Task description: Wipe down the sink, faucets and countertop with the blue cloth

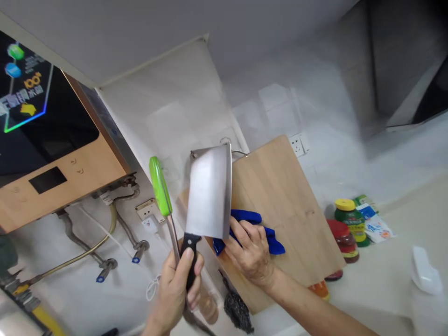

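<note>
My left hand (177, 284) is closed around the black handle of a cleaver (210, 191), which stands blade up. The same hand also grips a metal utensil with a green handle (160, 186); its handle points up and its lower end is partly hidden, so I cannot tell its kind. My right hand (250, 254) has its fingers curled on a blue cloth (275, 242) beside the lower right of the blade. Part of the cloth is hidden behind the fingers and the blade. Behind both hands, a wooden cutting board (280, 186) leans against the wall.
A water heater (52, 140) with pipes and valves (107, 270) hangs at left. Jars (350, 221) and a packet (376, 224) stand right of the board. A black plastic bag (236, 308) lies below it. A white plastic object (425, 270) is at far right.
</note>
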A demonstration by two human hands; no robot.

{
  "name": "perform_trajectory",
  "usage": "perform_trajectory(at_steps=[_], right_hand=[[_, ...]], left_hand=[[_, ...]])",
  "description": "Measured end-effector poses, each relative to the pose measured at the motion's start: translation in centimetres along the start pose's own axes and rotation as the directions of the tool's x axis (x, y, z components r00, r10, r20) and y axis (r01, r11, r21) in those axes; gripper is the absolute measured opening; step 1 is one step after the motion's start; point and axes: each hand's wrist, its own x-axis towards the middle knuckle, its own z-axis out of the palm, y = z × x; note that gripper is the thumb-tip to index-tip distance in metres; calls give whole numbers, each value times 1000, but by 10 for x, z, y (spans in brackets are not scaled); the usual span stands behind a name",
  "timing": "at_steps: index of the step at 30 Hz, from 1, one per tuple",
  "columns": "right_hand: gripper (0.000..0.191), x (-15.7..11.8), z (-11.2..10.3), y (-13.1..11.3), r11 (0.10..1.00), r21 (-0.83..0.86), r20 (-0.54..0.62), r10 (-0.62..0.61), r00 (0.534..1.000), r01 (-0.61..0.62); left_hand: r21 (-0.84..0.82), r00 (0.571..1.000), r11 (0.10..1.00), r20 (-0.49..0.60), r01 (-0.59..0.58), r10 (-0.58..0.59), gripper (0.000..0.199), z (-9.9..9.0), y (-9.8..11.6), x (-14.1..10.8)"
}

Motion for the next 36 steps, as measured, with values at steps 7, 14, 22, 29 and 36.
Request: perform_trajectory(at_steps=[7,14,22,29,36], right_hand=[[20,5,-4,-1,1000,28,1,12,1000,-12],[28,-2,0,2,999,39,1,4,1000,-5],[28,0,-5,1,998,69,11,5,1000,-6],[24,-3,-6,-3,998,50,33,38,999,-40],[19,-6,-4,-4,998,36,23,46,999,-47]], left_hand=[[-146,1000,989,-8,9,-11,50,22,-32,-4],[-76,985,988,-115,-136,127,46,42,-55,2],[-141,989,983,-111,-115,100,43,42,-44,-3],[-126,996,991,-87,-36,25,45,39,-40,-7],[-191,994,982,-105,1,-21,56,47,-30,-18]])
